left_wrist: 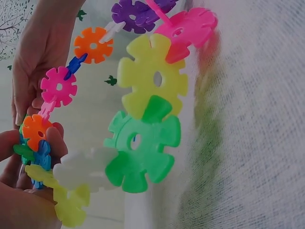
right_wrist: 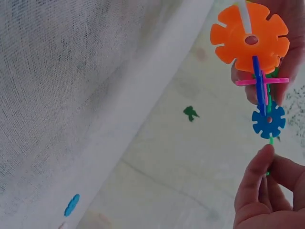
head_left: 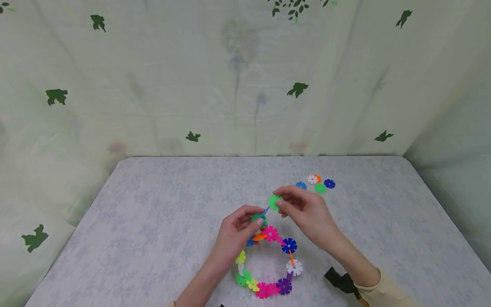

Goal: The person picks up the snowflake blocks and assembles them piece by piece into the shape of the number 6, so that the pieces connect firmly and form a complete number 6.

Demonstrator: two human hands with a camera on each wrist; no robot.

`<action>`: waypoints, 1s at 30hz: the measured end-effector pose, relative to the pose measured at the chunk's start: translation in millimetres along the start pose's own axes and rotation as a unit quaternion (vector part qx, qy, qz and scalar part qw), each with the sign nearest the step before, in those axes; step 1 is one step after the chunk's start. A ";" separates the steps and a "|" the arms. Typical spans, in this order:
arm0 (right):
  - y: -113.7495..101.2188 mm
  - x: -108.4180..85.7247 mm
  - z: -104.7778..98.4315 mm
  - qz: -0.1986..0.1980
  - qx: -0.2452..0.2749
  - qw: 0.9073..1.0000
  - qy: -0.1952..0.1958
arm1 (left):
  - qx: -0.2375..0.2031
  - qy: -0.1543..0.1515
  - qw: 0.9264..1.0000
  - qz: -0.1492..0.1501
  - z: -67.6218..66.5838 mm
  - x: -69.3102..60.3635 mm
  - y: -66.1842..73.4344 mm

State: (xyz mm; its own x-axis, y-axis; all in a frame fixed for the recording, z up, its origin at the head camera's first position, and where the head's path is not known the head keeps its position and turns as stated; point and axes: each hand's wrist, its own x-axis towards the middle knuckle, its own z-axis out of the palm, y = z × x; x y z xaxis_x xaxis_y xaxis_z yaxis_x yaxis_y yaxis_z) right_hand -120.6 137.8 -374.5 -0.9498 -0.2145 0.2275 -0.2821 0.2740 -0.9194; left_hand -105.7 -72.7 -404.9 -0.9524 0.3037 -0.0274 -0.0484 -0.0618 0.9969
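Note:
A closed loop of slotted plastic flower discs (head_left: pixel 270 233), pink, blue, white, purple, yellow, orange and green, hangs or lies below my hands. At its top, my left hand (head_left: pixel 238 228) pinches a darker green disc (head_left: pixel 259 220) between thumb and fingers. A blue disc (right_wrist: pixel 268 120) stands out from that one, seen nearly edge-on in the head view. Beyond it, my right hand (head_left: pixel 308 213) pinches a light green disc (head_left: pixel 274 202), which meets the blue disc's edge. How deep the slots sit is hidden. In the left wrist view a large green disc (left_wrist: pixel 143 148) hangs near the camera.
Several loose discs lie on the grey table (head_left: pixel 172 213) beyond my right hand: a white one (head_left: pixel 312 179) overlapping an orange one, a dark blue one (head_left: pixel 329 183), a green one (head_left: pixel 320 188) and a blue one. A black strap (head_left: pixel 339 281) is by my right wrist. Pale curtains surround the table.

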 end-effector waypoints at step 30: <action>11.4 2.4 0.6 0.031 0.010 0.998 -0.051 | 0.041 0.001 0.997 -0.066 -6.5 7.8 1.4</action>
State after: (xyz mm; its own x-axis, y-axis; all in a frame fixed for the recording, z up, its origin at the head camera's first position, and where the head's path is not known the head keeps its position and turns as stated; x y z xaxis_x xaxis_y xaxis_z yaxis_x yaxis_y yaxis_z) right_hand -126.0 139.9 -384.6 -0.9461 -0.2932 0.1375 -0.2202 0.2712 -0.9370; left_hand -115.2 -76.6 -404.1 -0.9398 0.3031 -0.1579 -0.1479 0.0560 0.9874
